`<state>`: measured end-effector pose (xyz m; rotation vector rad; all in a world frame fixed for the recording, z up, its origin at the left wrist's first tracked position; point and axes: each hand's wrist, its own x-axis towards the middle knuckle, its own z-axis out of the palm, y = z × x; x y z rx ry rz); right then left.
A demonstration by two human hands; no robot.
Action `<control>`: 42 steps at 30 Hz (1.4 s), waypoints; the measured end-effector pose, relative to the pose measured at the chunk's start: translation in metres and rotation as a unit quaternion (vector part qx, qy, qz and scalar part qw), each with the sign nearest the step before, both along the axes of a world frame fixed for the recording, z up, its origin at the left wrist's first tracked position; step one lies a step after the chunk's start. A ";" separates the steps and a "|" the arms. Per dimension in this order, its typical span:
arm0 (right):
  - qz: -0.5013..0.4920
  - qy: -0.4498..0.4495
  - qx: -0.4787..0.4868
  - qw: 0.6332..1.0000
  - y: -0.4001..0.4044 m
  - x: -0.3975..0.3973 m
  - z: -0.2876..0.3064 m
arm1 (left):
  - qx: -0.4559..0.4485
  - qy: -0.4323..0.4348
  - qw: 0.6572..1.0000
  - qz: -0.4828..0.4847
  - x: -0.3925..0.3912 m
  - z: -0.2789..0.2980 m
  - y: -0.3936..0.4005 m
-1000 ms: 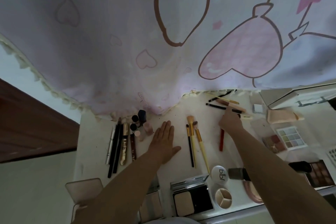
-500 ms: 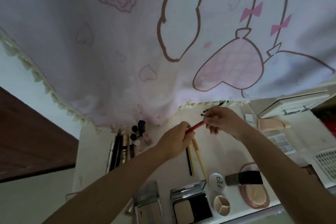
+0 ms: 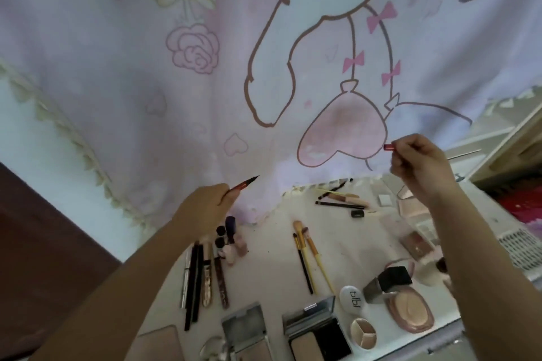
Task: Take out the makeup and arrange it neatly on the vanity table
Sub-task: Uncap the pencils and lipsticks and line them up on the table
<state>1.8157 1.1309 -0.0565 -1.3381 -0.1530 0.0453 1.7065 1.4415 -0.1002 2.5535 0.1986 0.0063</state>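
Covering the white vanity table (image 3: 346,252), makeup lies beneath a cartoon curtain (image 3: 205,82)

The red pen (image 3: 242,184) runs into the left hand (image 3: 205,208), whose fingers cover most of its barrel; only the dark tip shows. The red cap (image 3: 387,147) pokes from the right hand (image 3: 418,165), the rest hidden in the pinch. The right forearm (image 3: 481,258) covers part of the eyeshadow palettes (image 3: 416,242) and a blurred object beside the wrist. Along the bottom edge, the compacts (image 3: 318,334) are cut off. The curtain (image 3: 176,97) hides the desk (image 3: 352,249) behind its hem.
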 end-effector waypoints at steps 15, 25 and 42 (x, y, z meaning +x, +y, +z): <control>0.196 -0.055 -0.186 0.961 0.093 -0.038 -0.005 | 0.028 -0.045 0.997 -0.063 -0.010 0.016 -0.030; 0.275 -0.043 -0.257 0.926 0.118 -0.049 -0.006 | 0.052 -0.040 0.995 -0.071 -0.018 0.009 -0.023; 0.256 -0.096 -0.676 0.685 0.137 -0.052 -0.173 | 0.099 0.080 0.977 0.171 -0.096 -0.128 0.083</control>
